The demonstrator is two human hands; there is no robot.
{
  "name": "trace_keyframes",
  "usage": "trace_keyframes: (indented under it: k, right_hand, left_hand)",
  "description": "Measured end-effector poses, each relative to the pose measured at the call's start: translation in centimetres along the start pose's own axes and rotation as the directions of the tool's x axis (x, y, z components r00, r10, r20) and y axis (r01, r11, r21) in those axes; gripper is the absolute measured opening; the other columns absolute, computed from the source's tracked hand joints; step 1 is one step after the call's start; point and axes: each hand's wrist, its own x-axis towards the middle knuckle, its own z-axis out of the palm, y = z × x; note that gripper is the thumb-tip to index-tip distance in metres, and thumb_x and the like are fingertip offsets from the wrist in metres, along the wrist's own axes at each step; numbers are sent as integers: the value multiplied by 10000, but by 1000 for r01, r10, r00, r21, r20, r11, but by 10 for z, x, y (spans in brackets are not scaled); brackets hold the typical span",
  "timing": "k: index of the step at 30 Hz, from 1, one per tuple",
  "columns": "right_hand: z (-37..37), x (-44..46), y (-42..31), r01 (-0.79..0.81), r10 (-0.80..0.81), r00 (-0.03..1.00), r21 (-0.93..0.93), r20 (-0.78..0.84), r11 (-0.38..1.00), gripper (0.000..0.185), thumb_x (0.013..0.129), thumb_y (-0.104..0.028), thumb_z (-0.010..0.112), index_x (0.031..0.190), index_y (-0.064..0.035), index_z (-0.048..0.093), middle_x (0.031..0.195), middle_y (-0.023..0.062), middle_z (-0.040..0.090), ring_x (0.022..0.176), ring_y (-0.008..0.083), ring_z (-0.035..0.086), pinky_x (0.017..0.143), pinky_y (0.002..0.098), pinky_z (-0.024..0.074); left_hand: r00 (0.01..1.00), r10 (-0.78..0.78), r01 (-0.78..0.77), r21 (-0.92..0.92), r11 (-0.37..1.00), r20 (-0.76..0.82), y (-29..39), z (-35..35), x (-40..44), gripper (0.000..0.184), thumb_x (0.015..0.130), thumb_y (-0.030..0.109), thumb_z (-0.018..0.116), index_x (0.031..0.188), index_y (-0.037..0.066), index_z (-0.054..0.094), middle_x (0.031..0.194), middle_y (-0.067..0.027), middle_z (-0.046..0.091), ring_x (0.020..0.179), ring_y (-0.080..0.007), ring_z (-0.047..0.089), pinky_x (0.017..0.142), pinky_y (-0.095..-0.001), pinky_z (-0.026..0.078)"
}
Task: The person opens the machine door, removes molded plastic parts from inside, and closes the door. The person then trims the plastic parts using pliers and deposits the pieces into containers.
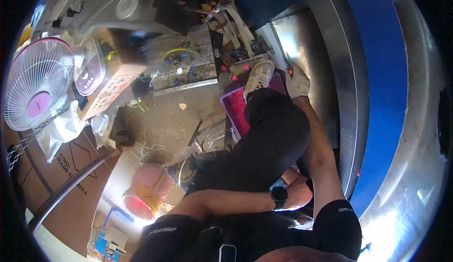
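Observation:
My right hand (298,83), in a white work glove, is closed around a thin tool with an orange-red and dark handle (289,70). Its slim shaft seems to point up along a shiny metal panel (302,38); I cannot make out the tip or the tool's exact kind. Close to my body, my left hand (299,194) is bent inward beside my knee, with a black watch (279,196) on the wrist. The fingers of that hand are hidden, and so is whatever they touch. Something pink and blue (283,177) shows just beyond it.
A purple crate (230,102) with a red inside lies by my shoe (259,79). Left are a fan (40,85), cardboard boxes (61,167), a metal bar (71,186) and a pink bin (148,186). A wooden pallet (184,64) holds scraps. A blue machine panel (377,64) stands right.

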Motion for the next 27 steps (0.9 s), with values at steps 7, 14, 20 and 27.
trace_keyframes:
  k: [7, 14, 20, 27]
  right_hand:
    - [25, 19, -1, 15, -14, 1000, -61, 16, 998, 278, 938, -299, 638, 1153, -126, 672, 1081, 158, 732, 1001, 370, 703, 861, 508, 544]
    - [43, 22, -2, -19, 14, 999, -109, -45, 994, 230, 950, -272, 612, 1077, -97, 690, 975, 167, 744, 917, 373, 720, 793, 510, 556]
    - [47, 19, 8, -21, 13, 997, -113, -71, 993, 234, 908, -283, 651, 980, -60, 662, 915, 208, 725, 853, 401, 711, 777, 526, 551]
    - [49, 11, 15, -12, 6, 999, -119, -53, 993, 248, 914, -293, 648, 1009, -64, 646, 933, 202, 722, 888, 390, 709, 792, 521, 544]
  left_hand:
    - [952, -306, 301, -244, 922, 16, 12, 22, 1, 238, 923, 188, 579, 947, 21, 747, 948, -184, 734, 897, -368, 711, 794, -479, 551]
    - [953, -275, 302, -319, 898, 130, 15, 3, 1, 235, 921, 186, 583, 957, 22, 746, 950, -177, 734, 892, -359, 711, 801, -471, 552]
    - [961, -242, 272, -318, 908, 132, 14, -7, 1, 212, 897, 176, 604, 920, 33, 758, 898, -157, 738, 847, -338, 722, 766, -456, 562]
    - [971, -207, 233, -300, 925, 117, 16, -14, -2, 186, 870, 164, 629, 877, 47, 773, 837, -133, 743, 794, -314, 735, 725, -439, 574]
